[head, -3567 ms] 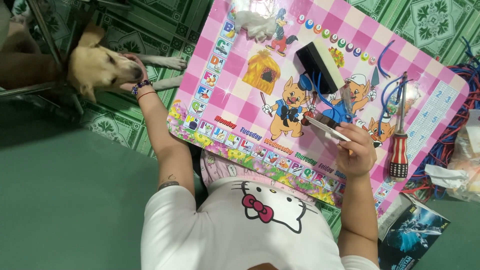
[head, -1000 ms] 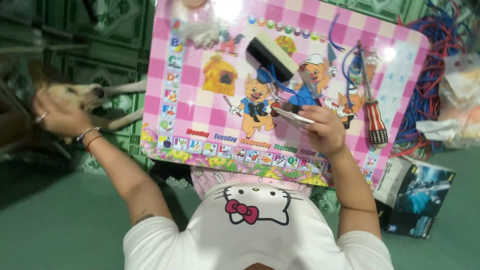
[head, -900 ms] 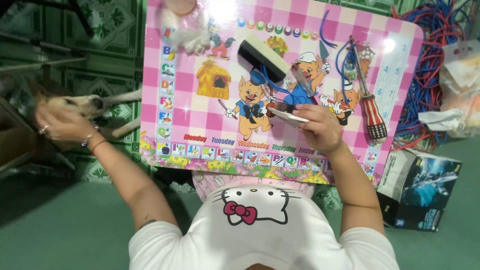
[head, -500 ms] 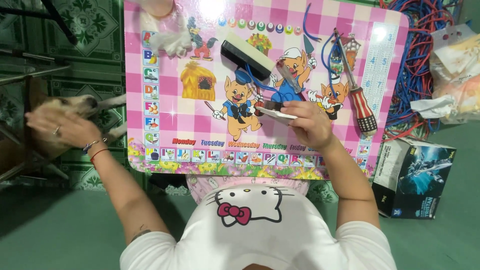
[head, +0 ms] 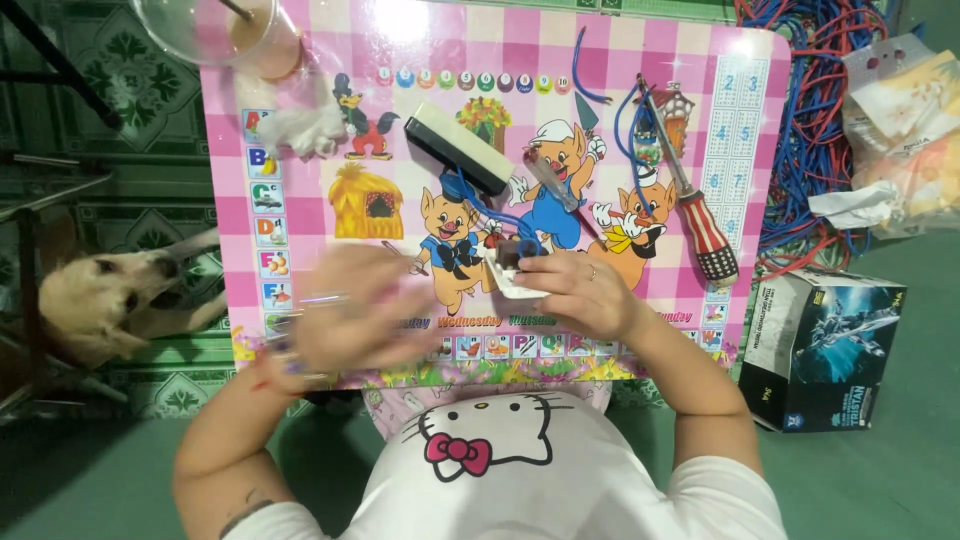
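Note:
My right hand [head: 580, 292] holds a small white part [head: 515, 282] with a dark piece on top, just above the pink checked table [head: 300, 215]. Blue wires run from that part across the tabletop. My left hand [head: 345, 322] is a blur over the table's front left area, fingers apart, with nothing in it. A black and white block [head: 457, 152] lies behind the hands near the table's middle. A screwdriver [head: 703, 228] with a red and white handle rests at the right side.
A tan dog [head: 95, 300] lies on the floor left of the table. A plastic cup [head: 225, 30] stands at the back left corner. A tangle of red and blue wires [head: 820, 120], plastic bags [head: 905, 130] and a dark printed box [head: 825, 350] sit on the right.
My left hand has left the dog's head and swung right over the table. My right hand stays on the white part. The view has shifted, so the table sits lower.

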